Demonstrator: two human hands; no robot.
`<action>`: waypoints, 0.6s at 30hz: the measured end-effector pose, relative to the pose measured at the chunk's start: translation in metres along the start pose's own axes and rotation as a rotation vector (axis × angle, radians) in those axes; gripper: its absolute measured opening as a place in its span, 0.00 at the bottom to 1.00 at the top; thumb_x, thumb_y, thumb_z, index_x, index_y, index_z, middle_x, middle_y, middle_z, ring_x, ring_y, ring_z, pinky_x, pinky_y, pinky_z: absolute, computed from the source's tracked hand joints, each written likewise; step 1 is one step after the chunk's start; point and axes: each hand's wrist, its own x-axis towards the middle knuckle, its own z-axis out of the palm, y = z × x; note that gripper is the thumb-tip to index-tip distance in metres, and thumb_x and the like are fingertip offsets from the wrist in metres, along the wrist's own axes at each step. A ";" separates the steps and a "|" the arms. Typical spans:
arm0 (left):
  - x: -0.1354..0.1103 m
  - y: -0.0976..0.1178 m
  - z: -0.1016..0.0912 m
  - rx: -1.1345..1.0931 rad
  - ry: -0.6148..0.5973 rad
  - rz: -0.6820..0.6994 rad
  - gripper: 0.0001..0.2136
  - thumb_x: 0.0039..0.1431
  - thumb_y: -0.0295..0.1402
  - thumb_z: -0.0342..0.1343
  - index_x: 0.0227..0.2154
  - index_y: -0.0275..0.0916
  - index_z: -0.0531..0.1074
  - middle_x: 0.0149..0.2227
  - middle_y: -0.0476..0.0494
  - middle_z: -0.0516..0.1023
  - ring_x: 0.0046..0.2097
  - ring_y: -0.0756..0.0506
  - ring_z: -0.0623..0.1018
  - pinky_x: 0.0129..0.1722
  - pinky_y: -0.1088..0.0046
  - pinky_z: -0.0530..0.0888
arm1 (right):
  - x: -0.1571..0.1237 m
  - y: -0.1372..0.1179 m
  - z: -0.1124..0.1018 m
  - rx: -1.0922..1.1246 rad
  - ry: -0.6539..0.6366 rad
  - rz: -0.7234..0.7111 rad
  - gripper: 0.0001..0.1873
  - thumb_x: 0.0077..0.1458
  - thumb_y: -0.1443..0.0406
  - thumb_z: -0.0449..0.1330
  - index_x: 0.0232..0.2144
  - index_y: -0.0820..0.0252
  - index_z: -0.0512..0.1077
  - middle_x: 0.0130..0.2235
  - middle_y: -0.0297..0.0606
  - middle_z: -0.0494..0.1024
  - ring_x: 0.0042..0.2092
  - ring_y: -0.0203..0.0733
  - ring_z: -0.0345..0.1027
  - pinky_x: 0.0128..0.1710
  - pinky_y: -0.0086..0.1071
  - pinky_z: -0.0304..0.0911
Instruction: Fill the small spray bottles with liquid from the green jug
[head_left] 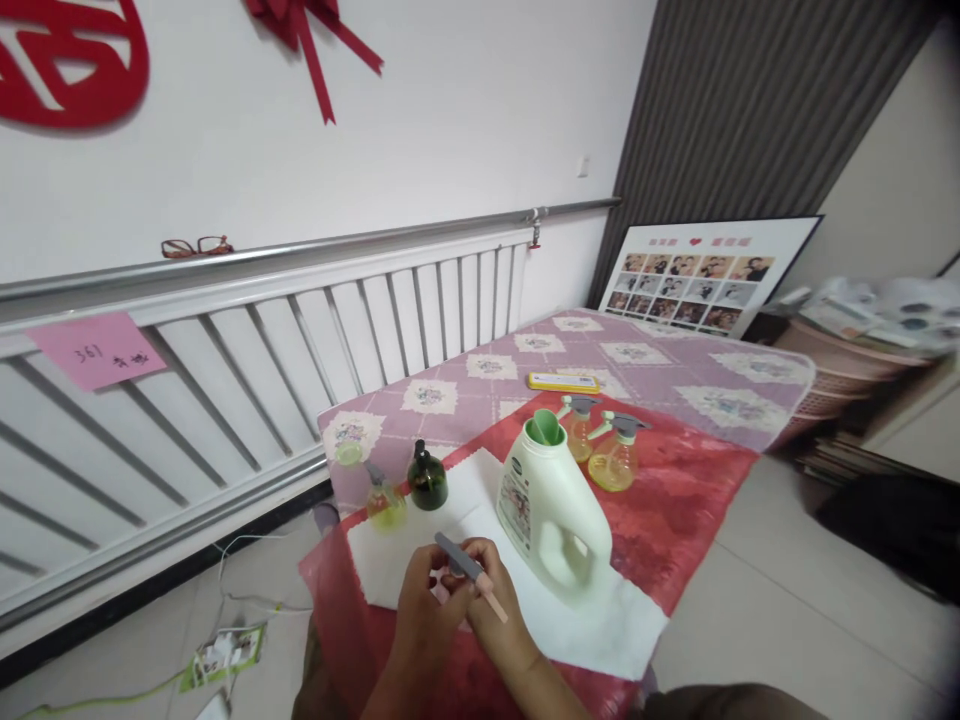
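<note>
The grey spray head (459,558), smooth and long with a slim peach-coloured end, is held between the left hand (426,590) and right hand (496,583), both grasping it with bent fingers over the near edge of the desk (457,378). Its peach end slants across the back of the right hand. Around it, a white cloth (626,620) lies on a glossy red sheet (694,475). Toward the desk's left edge stands a rounded dark-green bottle (428,488); right of the hands, a pale plastic jug (574,515) with a looped handle.
</note>
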 end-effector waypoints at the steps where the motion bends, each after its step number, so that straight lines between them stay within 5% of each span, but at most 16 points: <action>1: 0.001 0.002 0.002 0.009 0.012 -0.008 0.12 0.44 0.34 0.60 0.34 0.40 0.69 0.35 0.48 0.73 0.38 0.44 0.74 0.40 0.67 0.69 | 0.000 0.004 0.001 0.014 0.007 0.006 0.14 0.46 0.63 0.62 0.32 0.52 0.59 0.32 0.29 0.71 0.32 0.40 0.72 0.33 0.35 0.68; 8: 0.007 -0.001 0.000 0.119 -0.037 0.013 0.08 0.46 0.33 0.56 0.32 0.41 0.69 0.33 0.48 0.72 0.37 0.45 0.73 0.38 0.69 0.69 | 0.003 0.020 -0.001 0.043 0.037 -0.020 0.13 0.49 0.60 0.62 0.32 0.52 0.60 0.32 0.28 0.71 0.32 0.40 0.71 0.31 0.34 0.68; 18: 0.017 0.005 -0.019 0.135 -0.314 0.209 0.14 0.51 0.28 0.50 0.42 0.41 0.72 0.43 0.43 0.73 0.44 0.44 0.72 0.44 0.68 0.69 | 0.000 0.018 -0.011 -0.051 0.010 -0.106 0.17 0.43 0.59 0.65 0.36 0.53 0.65 0.32 0.33 0.75 0.35 0.43 0.70 0.38 0.38 0.66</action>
